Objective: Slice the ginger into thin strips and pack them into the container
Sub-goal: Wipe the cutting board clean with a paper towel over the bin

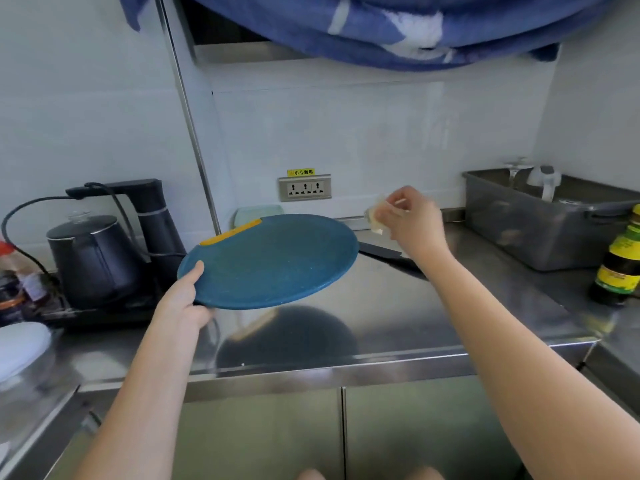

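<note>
2 bare forearms extend from the lower edge of my view over the steel surface (398,317). Nearest, my left grip (187,299) clasps the rim of the round blue cutting board (270,261), thumb on top and fingers beneath. The board is lifted off the surface and tilted, and its dark reflection lies on the steel below. 1 yellow strip marks the board's far-left edge. Just right of the board, a dark knife (381,252) lies flat on the surface. Above the knife, my right grip (412,216) pinches 1 pale piece of ginger (375,220) between thumb and fingertips. The ginger is held in the air beside the board's far-right edge, touching neither board nor surface. Left of the board stands a black kettle (93,258) on its base. At the right edge stands a dark bottle (620,268) with a yellow label, and behind it a grey tub (540,230). Behind the board, against the wall, a pale green container (256,211) is partly hidden. Farther back, a 3-outlet socket (304,188) sits in the wall, and a blue cloth (381,32) hangs overhead.
</note>
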A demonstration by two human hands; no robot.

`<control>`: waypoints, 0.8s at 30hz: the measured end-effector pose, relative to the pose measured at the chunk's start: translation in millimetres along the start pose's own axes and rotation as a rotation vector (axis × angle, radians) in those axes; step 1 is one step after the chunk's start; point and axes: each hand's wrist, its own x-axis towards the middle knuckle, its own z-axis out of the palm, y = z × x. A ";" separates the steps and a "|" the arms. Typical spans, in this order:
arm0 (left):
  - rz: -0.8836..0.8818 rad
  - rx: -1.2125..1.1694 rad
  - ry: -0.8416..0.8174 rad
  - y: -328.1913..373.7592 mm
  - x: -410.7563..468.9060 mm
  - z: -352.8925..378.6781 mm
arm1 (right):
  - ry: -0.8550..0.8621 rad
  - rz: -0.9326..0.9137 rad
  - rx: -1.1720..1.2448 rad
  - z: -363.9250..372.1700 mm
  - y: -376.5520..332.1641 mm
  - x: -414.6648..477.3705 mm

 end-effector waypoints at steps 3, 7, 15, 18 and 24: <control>-0.023 -0.056 0.050 -1.6 1.7 0.1 | -0.018 -0.067 -0.016 12.4 -12.8 5.1; -0.033 -0.076 0.044 -0.9 1.7 2.8 | -0.020 -0.017 -0.034 15.1 -4.6 15.5; -0.196 -0.255 -0.097 -9.3 21.5 27.2 | -0.058 0.381 0.258 7.7 22.0 22.2; -0.209 -0.287 -0.151 -18.4 18.7 40.3 | 0.006 0.274 0.318 0.8 26.0 19.0; -0.086 -0.154 -0.093 -10.3 26.0 40.1 | 0.059 0.222 0.063 -22.1 43.5 42.4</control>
